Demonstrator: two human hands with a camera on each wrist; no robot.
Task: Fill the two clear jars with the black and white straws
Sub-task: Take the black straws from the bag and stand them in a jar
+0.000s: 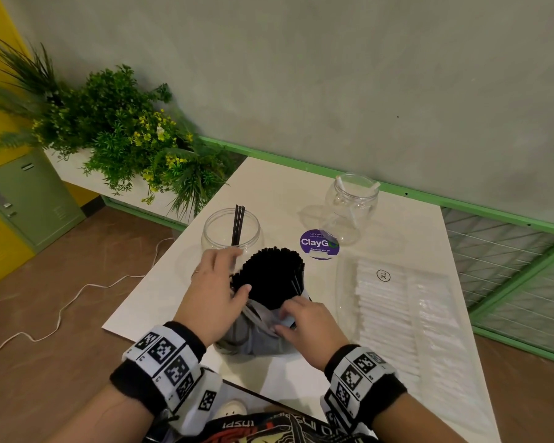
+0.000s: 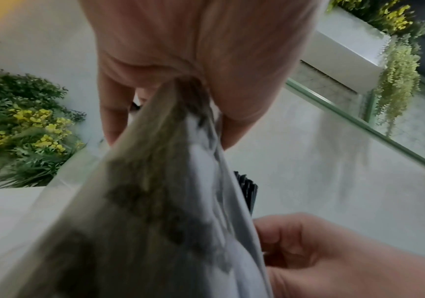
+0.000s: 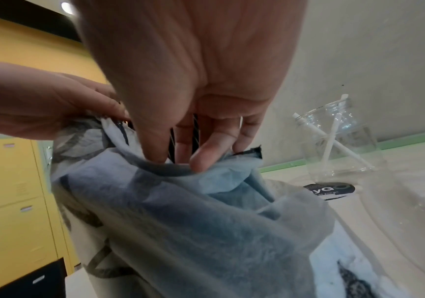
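A thick bundle of black straws [image 1: 272, 273] stands upright in a translucent plastic bag [image 1: 253, 334] at the table's near edge. My left hand [image 1: 227, 279] grips the bag's left rim [image 2: 142, 201], thumb against the bundle. My right hand [image 1: 285, 319] pinches the near rim [image 3: 193, 221] between thumb and fingers [image 3: 155, 153]. Behind the left hand stands a clear jar [image 1: 218, 231] holding three black straws [image 1: 238, 225]. Far right, the other clear jar [image 1: 352, 203] holds two white straws [image 3: 333, 131]. A flat clear pack of white straws [image 1: 387, 311] lies on the right.
A purple round sticker [image 1: 319, 243] lies on the white table [image 1: 269, 193] between the jars. Plants [image 1: 125, 135] fill a planter off the table's left corner. A green rail [image 1: 461, 203] and wall border the far side. A white cable [image 1: 71, 302] runs across the floor.
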